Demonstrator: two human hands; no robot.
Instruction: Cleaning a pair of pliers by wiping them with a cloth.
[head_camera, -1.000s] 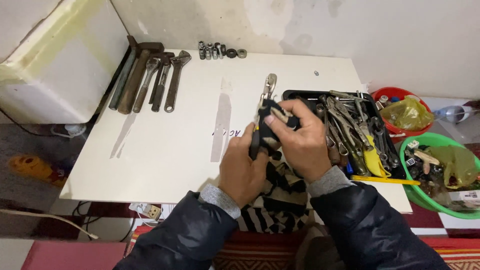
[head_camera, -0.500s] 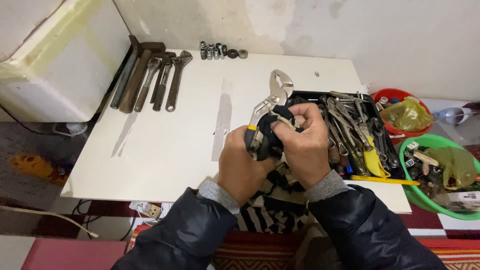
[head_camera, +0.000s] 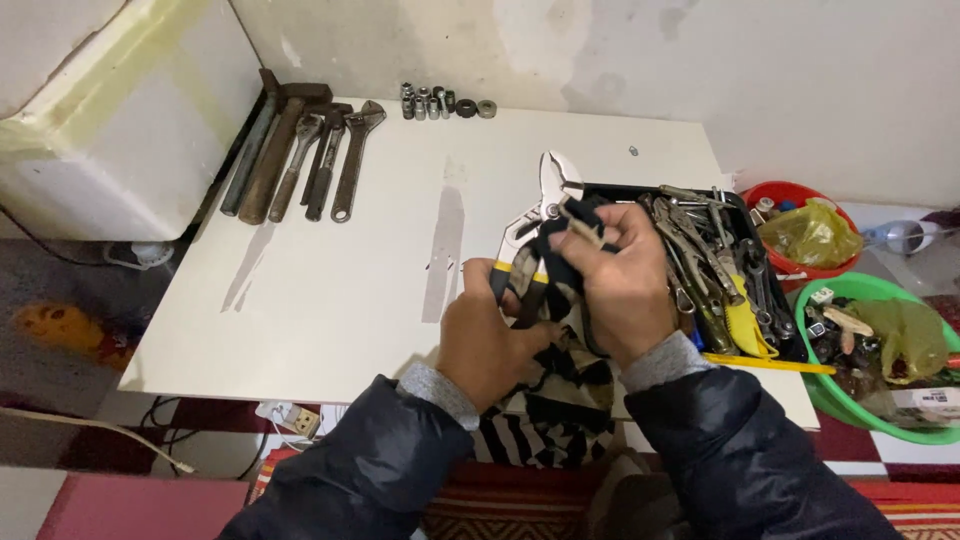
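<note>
left hand fist closed, gripping | right hand fingers curled, clutching

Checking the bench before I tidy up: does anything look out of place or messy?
Yes: the black tray is piled with tangled pliers and wrenches, unlike the neat row of wrenches at the table's far left. A tiny loose part lies alone.

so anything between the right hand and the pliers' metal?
Yes: the striped cloth is bunched between the right hand and the pliers. The left hand grips the yellow-black handles directly.
</note>
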